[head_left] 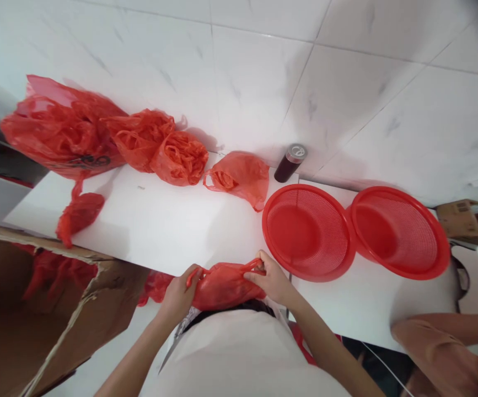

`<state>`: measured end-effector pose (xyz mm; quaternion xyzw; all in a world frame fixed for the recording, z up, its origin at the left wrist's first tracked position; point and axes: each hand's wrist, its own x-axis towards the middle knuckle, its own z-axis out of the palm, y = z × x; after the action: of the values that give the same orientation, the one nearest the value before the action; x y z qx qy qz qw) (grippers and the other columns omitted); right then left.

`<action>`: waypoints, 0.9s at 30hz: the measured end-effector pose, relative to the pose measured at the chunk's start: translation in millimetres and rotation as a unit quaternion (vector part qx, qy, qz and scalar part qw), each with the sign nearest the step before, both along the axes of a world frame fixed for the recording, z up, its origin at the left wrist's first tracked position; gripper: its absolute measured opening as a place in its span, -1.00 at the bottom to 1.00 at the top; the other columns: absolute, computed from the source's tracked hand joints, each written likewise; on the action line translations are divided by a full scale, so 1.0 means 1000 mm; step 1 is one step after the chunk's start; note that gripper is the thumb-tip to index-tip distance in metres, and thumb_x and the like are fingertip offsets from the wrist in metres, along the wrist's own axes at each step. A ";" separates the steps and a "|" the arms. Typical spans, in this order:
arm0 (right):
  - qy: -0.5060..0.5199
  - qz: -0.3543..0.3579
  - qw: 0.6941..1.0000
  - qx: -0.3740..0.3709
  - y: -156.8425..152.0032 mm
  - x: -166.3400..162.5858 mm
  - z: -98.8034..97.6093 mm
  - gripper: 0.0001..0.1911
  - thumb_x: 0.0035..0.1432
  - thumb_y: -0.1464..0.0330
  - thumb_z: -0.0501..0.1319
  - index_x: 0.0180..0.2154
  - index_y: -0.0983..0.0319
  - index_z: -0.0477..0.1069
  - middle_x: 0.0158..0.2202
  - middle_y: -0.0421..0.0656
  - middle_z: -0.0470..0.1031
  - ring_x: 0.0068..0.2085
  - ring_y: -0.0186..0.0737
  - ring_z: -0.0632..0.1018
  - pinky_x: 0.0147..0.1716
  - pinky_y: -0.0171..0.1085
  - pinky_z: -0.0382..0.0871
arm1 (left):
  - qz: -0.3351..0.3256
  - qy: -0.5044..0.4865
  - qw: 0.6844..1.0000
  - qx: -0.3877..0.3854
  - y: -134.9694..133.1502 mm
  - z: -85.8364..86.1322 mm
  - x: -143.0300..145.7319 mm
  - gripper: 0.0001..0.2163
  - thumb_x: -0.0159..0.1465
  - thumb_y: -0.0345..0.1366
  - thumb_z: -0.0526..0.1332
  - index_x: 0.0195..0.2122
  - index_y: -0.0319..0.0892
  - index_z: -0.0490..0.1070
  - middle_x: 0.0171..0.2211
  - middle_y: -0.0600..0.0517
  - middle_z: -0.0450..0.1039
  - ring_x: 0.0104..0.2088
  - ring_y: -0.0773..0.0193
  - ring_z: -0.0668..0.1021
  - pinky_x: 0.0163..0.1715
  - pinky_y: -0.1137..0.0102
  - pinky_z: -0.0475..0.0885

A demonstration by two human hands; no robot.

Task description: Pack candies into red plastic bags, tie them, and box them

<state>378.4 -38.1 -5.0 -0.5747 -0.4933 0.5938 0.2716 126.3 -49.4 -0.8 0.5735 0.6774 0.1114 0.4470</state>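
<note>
Close to my body, at the table's front edge, a filled red plastic bag (223,286) hangs between my two hands. My left hand (181,292) is closed on one of its handles, and my right hand (269,278) pinches the other handle at the bag's right side. What lies inside the bag cannot be made out. Just left of my left hand, more red plastic (156,286) shows, partly hidden behind the wrist.
Several bulging red bags (135,140) line the wall at the back left, with a small tied bag (80,214) in front. Two red mesh baskets (338,262) and a dark tumbler (286,167) stand to the right. A cardboard box (110,298) is at left; another person's arm (441,336) at right.
</note>
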 end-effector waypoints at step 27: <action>-0.020 -0.152 0.987 0.043 0.010 0.014 -0.001 -0.61 0.27 -0.02 0.03 -0.41 0.12 0.06 -0.53 -0.24 0.47 -0.47 -0.15 0.55 -0.46 -0.22 0.37 | 0.131 -0.216 0.964 -0.081 -0.003 0.027 -0.029 -0.57 0.23 0.12 0.13 -0.47 -0.18 0.38 -0.42 -0.01 0.47 -0.32 0.18 0.55 -0.26 0.31 0.51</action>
<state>392.6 -28.0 -6.1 -0.6424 -0.4302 0.5124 0.3737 97.1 -52.6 26.1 0.4036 0.6409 0.2346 0.6094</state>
